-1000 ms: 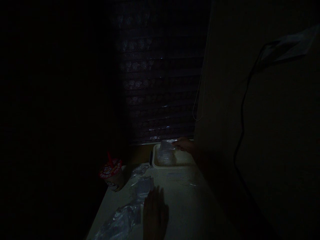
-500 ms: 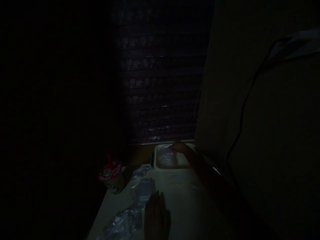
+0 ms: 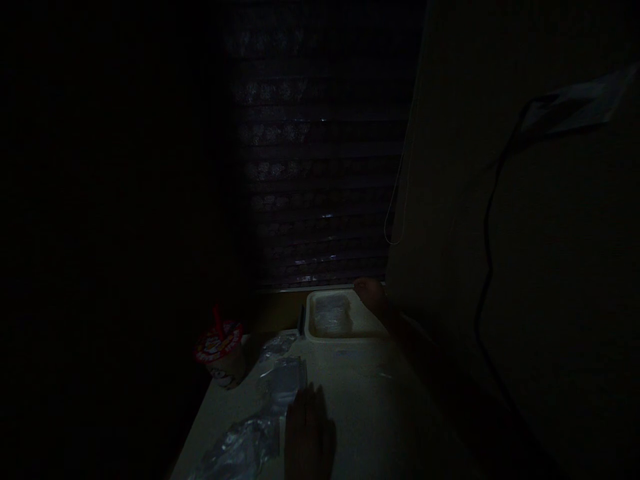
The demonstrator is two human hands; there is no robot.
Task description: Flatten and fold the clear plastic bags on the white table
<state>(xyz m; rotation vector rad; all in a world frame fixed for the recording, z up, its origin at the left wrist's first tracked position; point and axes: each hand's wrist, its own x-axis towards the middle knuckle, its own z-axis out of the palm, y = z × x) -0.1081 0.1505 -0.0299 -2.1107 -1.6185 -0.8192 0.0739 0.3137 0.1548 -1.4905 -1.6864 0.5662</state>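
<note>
While resting the left hand (image 3: pixel 306 430), seemingly palm down with fingers stretched forward, on the pale tabletop (image 3: pixel 365 413) close by clear plastic bags (image 3: pixel 241 445), probably for bracing, has the red-strawed cup (image 3: pixel 226 371) farther left, likely out of the way. Holds the right hand (image 3: pixel 371 293) curled at the far right of the shallow tray (image 3: pixel 345 339), too dark to tell if pinching anything, clear of the plastic packet (image 3: pixel 332 316) lying in the tray's left part, before the slatted blind (image 3: pixel 320 143).
</note>
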